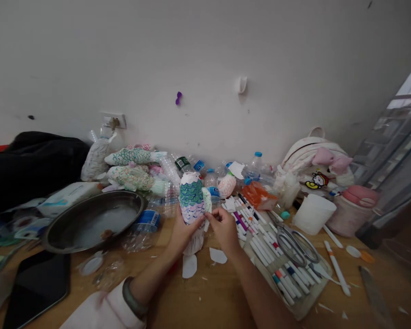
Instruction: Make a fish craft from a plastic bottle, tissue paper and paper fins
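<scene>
My left hand [181, 234] grips a plastic bottle turned into a fish [191, 197], painted with green, blue and pink scales, and holds it upright over the wooden table [226, 297]. My right hand [224, 228] pinches a small white paper fin [207, 201] against the fish's right side. White paper cut-outs [189, 266] lie on the table just below both hands.
A dark metal pan [92, 219] sits to the left, a black tablet [37, 285] in front of it. Several marker pens [277, 256] and scissors [296, 244] lie on the right. Finished bottle fish [133, 157], empty bottles, a white cup [313, 212] and a backpack [315, 164] crowd the wall.
</scene>
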The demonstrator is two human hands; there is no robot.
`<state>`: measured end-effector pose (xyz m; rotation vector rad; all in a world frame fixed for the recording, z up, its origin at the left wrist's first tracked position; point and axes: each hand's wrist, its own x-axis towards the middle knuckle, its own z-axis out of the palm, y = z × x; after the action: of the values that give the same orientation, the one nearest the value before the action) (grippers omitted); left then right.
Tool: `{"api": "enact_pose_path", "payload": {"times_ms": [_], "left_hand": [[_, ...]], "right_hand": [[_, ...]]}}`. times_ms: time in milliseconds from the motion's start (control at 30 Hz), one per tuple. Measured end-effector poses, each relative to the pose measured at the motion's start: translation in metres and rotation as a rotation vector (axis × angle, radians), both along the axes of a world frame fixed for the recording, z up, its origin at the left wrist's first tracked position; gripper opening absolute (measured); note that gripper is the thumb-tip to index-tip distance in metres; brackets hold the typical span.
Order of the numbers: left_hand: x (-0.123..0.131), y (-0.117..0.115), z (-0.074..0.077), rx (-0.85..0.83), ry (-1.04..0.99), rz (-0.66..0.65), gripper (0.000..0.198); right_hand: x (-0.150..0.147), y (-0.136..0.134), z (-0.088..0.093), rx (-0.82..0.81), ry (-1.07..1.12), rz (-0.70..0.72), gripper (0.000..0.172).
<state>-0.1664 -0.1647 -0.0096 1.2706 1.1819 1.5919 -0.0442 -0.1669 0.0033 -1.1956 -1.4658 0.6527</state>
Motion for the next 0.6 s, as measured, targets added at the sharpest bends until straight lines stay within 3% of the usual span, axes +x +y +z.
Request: {"api": "enact_pose_path", "payload": {"times_ms": [167,400,600], "left_hand": [[0.0022,0.0036,-0.0040,-0.002,-0.038,-0.035,0.066],[-0.0004,0.0040,-0.0057,-0.051,0.009,0.012,0.075],[-0.0025,0.0039,-0.0075,-0.034,0.120,0.017,0.062]], "right_hand": [[-0.0001,0.0004,-0.0001,-0.007,0.019,-0.013,0.023],[-0.0001,0.0022,-0.0019,-0.037,0.060,0.008,0.022],[-0.0012,0.0043,-0.0069,-0.005,0.059,0.012,0.021]]}}
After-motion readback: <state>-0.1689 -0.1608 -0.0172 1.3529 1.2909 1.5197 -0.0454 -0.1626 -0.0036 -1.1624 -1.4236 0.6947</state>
